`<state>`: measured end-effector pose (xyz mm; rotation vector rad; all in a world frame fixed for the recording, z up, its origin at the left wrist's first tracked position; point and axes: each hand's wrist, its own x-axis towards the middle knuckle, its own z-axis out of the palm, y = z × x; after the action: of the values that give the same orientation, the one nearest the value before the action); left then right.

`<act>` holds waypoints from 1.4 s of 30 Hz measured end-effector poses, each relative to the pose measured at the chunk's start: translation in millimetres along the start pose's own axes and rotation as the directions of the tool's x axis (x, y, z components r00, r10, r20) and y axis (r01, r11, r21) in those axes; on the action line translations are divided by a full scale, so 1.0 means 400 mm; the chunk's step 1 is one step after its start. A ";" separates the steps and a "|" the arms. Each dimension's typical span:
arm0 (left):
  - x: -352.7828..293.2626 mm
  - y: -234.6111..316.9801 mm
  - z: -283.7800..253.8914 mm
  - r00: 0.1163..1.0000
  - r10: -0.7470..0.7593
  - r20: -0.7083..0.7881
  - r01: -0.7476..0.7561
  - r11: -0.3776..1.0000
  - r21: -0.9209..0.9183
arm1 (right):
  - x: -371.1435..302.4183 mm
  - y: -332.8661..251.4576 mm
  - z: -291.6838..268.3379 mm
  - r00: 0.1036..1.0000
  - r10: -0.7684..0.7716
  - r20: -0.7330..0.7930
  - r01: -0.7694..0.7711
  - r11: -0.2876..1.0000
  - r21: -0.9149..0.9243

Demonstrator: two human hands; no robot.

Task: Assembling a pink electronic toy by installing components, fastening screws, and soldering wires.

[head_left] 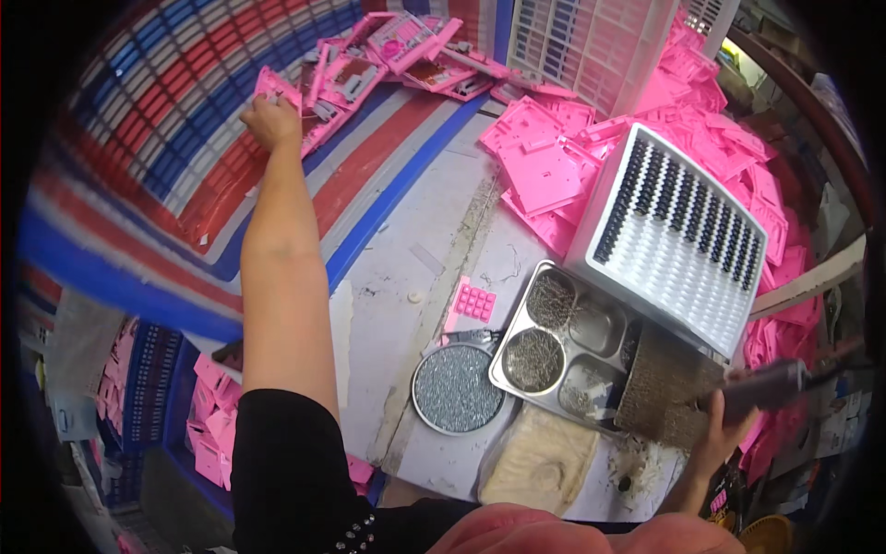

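Your left hand (271,124) is at a pink part (275,85), on the left end of the pile (355,78) in the striped bin (369,175) — whether its grip is closed, I cannot tell — while your right hand (724,434) grips the dark tool (764,391) beside the brown block (669,388).

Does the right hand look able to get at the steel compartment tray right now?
Probably yes: the steel compartment tray is open on top, with a brown pad lying between. However, the right hand grips a dark tool, so picking pieces out might need that hand freed.
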<state>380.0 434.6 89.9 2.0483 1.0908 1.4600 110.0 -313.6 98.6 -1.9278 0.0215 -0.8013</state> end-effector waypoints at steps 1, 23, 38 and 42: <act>0.020 0.004 -0.028 0.999 -0.029 -0.036 0.028 1.000 -0.014 | -0.005 -0.022 0.020 0.982 -0.172 -0.078 0.169 0.985 -0.041; -0.944 0.282 -0.871 -0.398 0.582 0.709 0.597 0.751 -0.281 | -0.332 0.051 0.060 0.250 -0.007 0.968 -0.966 0.059 0.250; -1.030 0.256 -0.944 -0.163 0.909 0.385 -0.064 0.379 -0.923 | -0.416 -0.028 0.020 0.773 -0.063 0.632 0.273 0.931 -0.241; -1.103 0.141 -0.996 -0.241 0.855 0.458 -0.113 0.444 -0.889 | -0.374 -0.005 0.023 0.751 0.022 0.660 0.137 0.972 -0.189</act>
<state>-32.3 10.2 10.3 2.2281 -1.0146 0.0194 -2.2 -253.2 19.8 -2.3485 -0.3994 -0.1086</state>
